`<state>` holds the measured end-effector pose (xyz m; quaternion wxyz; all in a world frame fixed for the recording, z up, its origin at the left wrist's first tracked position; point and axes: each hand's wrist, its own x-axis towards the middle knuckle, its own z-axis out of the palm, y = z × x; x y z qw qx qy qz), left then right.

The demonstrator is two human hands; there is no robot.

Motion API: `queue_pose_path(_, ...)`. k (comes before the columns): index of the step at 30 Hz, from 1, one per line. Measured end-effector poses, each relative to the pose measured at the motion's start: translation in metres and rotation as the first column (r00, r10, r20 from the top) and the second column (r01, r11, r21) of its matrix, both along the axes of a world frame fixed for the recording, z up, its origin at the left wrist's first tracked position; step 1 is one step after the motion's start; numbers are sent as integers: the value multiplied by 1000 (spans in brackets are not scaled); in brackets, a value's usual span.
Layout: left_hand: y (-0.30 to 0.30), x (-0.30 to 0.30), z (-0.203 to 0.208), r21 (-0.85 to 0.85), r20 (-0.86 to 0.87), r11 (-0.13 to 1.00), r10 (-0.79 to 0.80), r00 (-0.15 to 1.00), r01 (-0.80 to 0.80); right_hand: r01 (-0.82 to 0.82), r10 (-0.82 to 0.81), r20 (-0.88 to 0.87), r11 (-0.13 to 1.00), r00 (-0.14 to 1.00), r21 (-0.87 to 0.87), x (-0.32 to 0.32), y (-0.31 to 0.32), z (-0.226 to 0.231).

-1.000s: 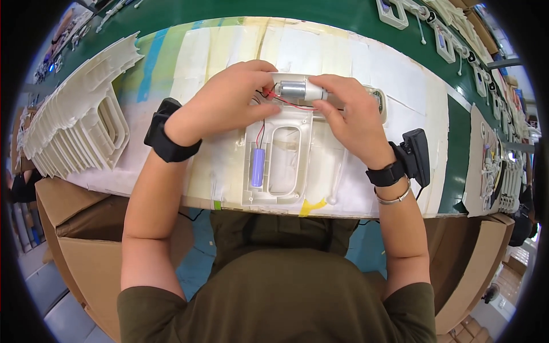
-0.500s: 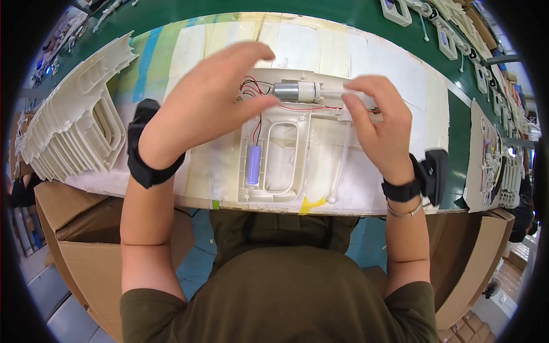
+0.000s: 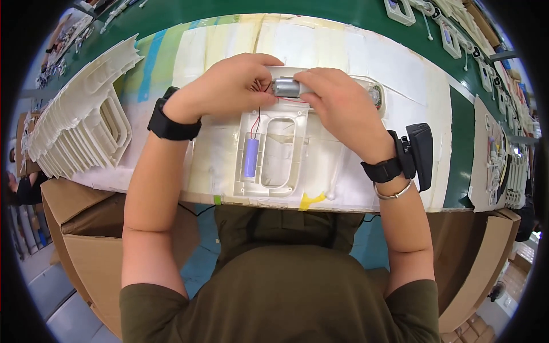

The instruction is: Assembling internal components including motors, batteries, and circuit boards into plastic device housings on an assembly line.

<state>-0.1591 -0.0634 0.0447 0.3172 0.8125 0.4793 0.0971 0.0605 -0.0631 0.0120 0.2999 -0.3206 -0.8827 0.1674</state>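
Small silver motor [image 3: 285, 87] sits at the top end of the white plastic housing [image 3: 273, 150], pinched between both hands. Left hand [image 3: 231, 86] grip closed on its left end by the red wires [image 3: 255, 114]; right hand [image 3: 340, 106] grip closed on its right end. Purple cell [image 3: 250, 157] lies in the housing below the motor, on the white surface [image 3: 366, 63].

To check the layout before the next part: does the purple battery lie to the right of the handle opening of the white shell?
No: the purple battery lies in the white shell to the left of the handle opening.
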Motion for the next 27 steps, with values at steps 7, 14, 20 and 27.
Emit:
queue_pose_path(7,5,-11,-7,78,166,986,-156,974,145,26,-40,-135,994,990,-107,1,-3,0)
queue_pose_path(14,1,-7,-2,189,-109,970,-131,985,150,26,-27,-114,1000,993,-6,1,-3,0)
queue_pose_path(20,-11,24,7,555,-153,829,17,988,72,131,-126,-58,987,990,93,22,-24,3)
queue_pose_path(27,5,50,-4,273,-305,951,-56,951,144,95,-98,-2,960,995,264,24,-20,-20)
